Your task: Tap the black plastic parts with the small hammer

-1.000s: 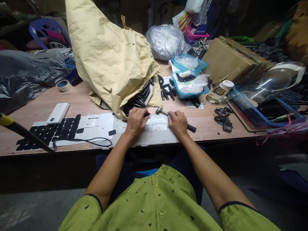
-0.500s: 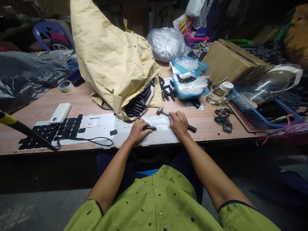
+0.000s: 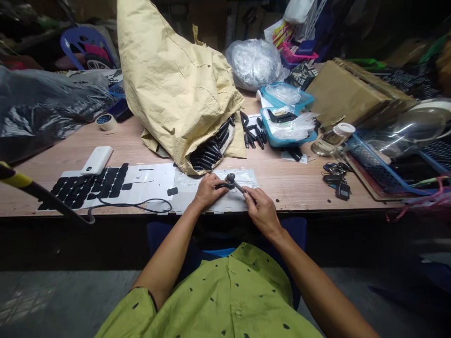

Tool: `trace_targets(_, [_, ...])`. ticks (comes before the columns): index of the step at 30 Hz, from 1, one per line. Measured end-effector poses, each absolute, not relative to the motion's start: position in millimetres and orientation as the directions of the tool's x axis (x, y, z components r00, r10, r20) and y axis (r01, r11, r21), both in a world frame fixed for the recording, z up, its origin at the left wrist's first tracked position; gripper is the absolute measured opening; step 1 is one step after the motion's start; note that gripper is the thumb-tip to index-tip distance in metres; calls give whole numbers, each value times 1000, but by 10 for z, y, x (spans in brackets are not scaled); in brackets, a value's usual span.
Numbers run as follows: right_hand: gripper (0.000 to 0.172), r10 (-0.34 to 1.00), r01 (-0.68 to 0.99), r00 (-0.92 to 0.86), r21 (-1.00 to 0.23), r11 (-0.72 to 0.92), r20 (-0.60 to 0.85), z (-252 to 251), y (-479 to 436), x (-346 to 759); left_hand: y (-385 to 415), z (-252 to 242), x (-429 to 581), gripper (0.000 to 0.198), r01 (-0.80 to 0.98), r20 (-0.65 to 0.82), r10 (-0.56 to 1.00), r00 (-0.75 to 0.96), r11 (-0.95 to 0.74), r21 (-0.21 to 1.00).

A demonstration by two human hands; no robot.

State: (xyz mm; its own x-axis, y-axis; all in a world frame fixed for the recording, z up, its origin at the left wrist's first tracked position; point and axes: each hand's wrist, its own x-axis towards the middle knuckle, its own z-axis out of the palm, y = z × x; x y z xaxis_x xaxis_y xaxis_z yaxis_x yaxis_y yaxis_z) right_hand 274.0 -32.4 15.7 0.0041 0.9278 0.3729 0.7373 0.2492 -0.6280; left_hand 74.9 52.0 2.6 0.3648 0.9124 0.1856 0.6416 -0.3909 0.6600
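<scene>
My left hand (image 3: 208, 191) pinches a small black cylindrical part (image 3: 225, 186) just over the clear-taped white board (image 3: 186, 195) at the table's front edge. In my right hand (image 3: 262, 211) is a hammer (image 3: 237, 185), gripped by its handle, with the metal head above the black part's right end. Whether the head touches the part I cannot tell. Behind both hands, a large tan paper sack (image 3: 176, 84) lies with its mouth toward me, and many black parts (image 3: 209, 154) like the held one fill its opening.
More black parts (image 3: 252, 134) lie loose beside the sack. Blue baskets (image 3: 273, 138) with plastic bags, a lidded jar (image 3: 331, 138) and keys (image 3: 338, 180) are to the right. On the left are a white power bank (image 3: 97, 160), a cable (image 3: 141, 206) and a tape roll (image 3: 105, 123).
My right hand has lifted the hammer and swung its head left over the black part. My left hand keeps hold of the part. The view has shifted slightly.
</scene>
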Motion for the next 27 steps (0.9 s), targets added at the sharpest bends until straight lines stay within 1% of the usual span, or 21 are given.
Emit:
trace_targets(5, [36,909,770,-6,-578,271,417,170,-414,2652,529,27,754,11,634,179,918,355,-377,675])
trace_targets(9, [35,915,812,-21,-527,251,403,142,-443,2642,529,26,769,11,627,177,919,351,-371,685])
trace_targets(15, [36,901,804,48,-552,221,431,165,-465,2712,522,19,779,17,614,185,924,335,-363,701])
trace_targets(20, [33,912,796,41,-565,217,408,118,-488,2762,523,3,780,15,609,202,921,333,-374,700])
trace_targets(23, [33,892,785,78,-580,220,444,113,-369,2823,532,-5,777,15,612,199,921,336,-374,697])
trace_targets(25, [33,880,802,106,-563,199,463,117,-195,2902,535,-6,772,15,614,198,920,337,-374,695])
trace_targets(27, [31,883,841,121,-520,151,453,104,30,3009,531,-5,767,15,616,199,919,340,-377,692])
